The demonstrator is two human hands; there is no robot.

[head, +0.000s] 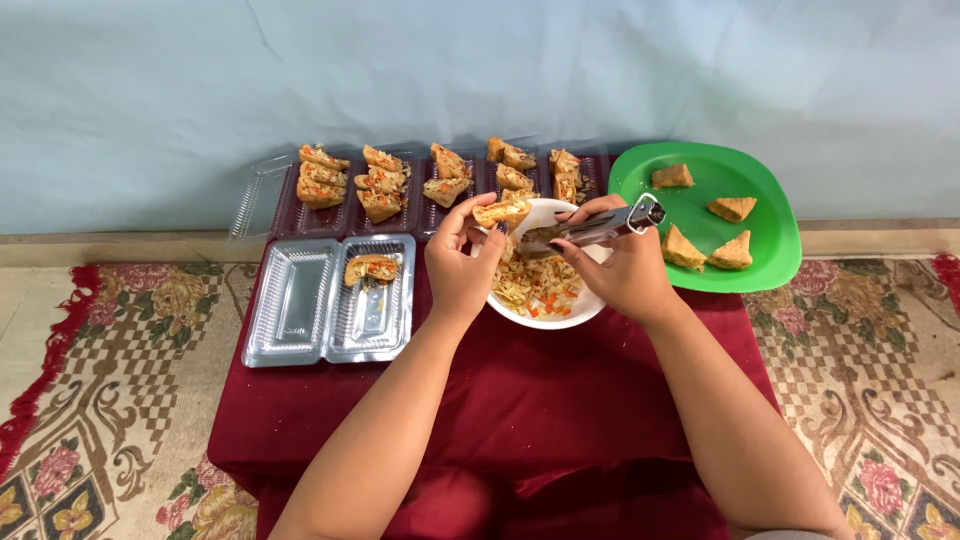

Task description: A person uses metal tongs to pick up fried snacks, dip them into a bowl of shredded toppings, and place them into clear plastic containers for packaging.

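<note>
Both of my bare forearms reach forward over a low table draped in dark red velvet cloth (520, 420), meeting above a round white bowl of shredded vegetable filling with orange carrot bits (540, 285). My left hand (462, 262) is raised with its fingers curled around a golden fried tofu triangle, slit and partly stuffed (503, 212), tilted toward the bowl so loose filling would fall back in. My right hand (625, 262) is closed around slim metal tongs (590, 230), thumb on top, tips pointing left toward the tofu; whether they pinch any filling I cannot tell.

Beyond the bowl, a row of clear plastic trays (440, 185) holds stuffed pieces. At the left front, 2 more clear trays (295, 300) sit side by side; 1 holds a single stuffed piece (371, 268), the other none. To the right, touching the bowl's edge, a green plastic plate (765, 240) carries 4 plain tofu triangles, close to my tong hand.
</note>
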